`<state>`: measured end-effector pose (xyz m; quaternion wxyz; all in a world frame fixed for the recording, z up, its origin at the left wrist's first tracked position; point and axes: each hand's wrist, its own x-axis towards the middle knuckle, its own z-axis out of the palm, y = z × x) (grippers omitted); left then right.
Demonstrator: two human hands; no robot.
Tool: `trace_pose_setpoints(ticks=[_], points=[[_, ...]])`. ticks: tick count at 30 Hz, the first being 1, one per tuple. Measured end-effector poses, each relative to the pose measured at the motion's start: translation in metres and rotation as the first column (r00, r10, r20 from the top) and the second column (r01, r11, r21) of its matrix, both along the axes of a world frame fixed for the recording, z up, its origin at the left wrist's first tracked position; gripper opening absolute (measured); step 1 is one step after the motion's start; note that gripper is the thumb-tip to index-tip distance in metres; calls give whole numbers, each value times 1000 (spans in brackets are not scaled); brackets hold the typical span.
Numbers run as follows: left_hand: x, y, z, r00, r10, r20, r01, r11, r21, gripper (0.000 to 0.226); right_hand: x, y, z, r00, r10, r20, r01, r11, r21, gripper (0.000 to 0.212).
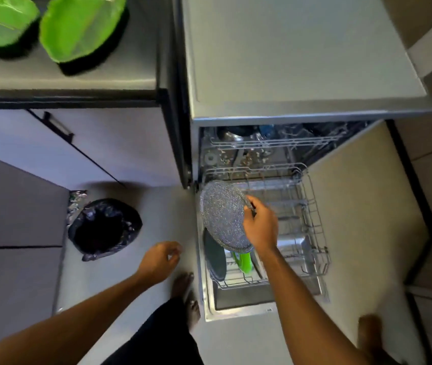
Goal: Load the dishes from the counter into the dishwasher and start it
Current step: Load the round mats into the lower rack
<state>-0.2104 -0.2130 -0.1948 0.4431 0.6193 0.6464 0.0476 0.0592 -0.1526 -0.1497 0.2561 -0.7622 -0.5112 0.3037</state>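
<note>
Left grip (160,259) hangs loosely curled, holding nothing; right grip (261,227) pinches the speckled plate (222,214) by its rim over the lower rack (312,206).

Lower rack (315,214) free rightward (dishes (213,256) crowd its left).

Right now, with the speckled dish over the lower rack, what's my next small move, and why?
Probably lower the speckled dish on edge into the lower rack, next to the dark plate and green item standing there. The right hand grips its rim just above the rack, and the left hand hangs free.
</note>
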Motion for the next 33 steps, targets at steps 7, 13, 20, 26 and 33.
trace_pose_setpoints(ticks=[7, 13, 20, 26, 33], points=[[77, -17, -38, 970, -241, -40, 237, 968, -82, 20, 77, -51, -64, 923, -383, -44, 376, 919, -115, 36], [143, -35, -61, 958, -285, 18, 284, 946, -156, 39, 143, -66, -95, 862, -502, -71, 495, 864, -96, 39], [250, -60, -108, 936, -351, 7, 351, 935, -48, 24, 236, -73, -139, 823, -529, -208, 550, 834, 53, 28], [340, -79, -132, 914, -406, 3, 405, 912, 64, 20, 314, -97, -168, 789, -549, -278, 597, 791, 132, 32], [406, -69, -180, 877, -480, -26, 481, 876, 44, 34, 360, -104, -196, 891, -444, -94, 454, 866, 212, 39]])
